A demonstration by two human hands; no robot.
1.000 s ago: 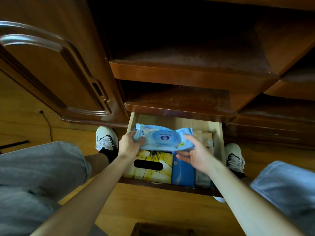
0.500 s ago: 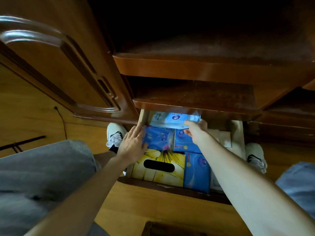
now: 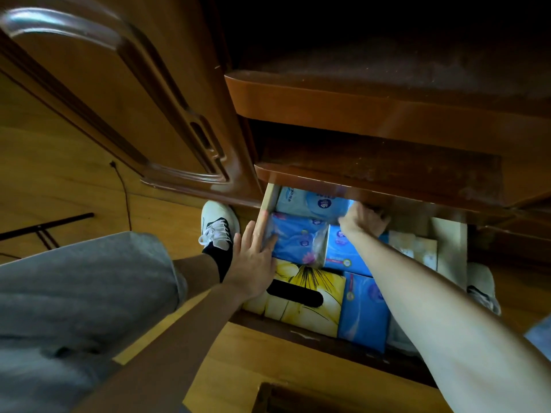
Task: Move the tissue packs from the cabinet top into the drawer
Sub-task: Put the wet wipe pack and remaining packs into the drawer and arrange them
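Now, seen from your head, your right hand [image 3: 362, 219] is curled on the pale blue wipes pack [image 3: 310, 201] at the drawer's [image 3: 447, 242] back edge, under the shelf [image 3: 372, 180]. Your left hand [image 3: 253, 263] lies flat and open on the drawer's left edge, fingertips touching a blue tissue pack [image 3: 295, 239] behind the yellow box [image 3: 301, 296].

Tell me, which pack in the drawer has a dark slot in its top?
The yellow tissue box at the drawer's front left corner; the packs around it are blue and show no slot.

cabinet door [image 3: 119, 93] open, left | white sneaker [image 3: 219, 225] on wooden floor [image 3: 53, 180] | black cable [image 3: 123, 195]
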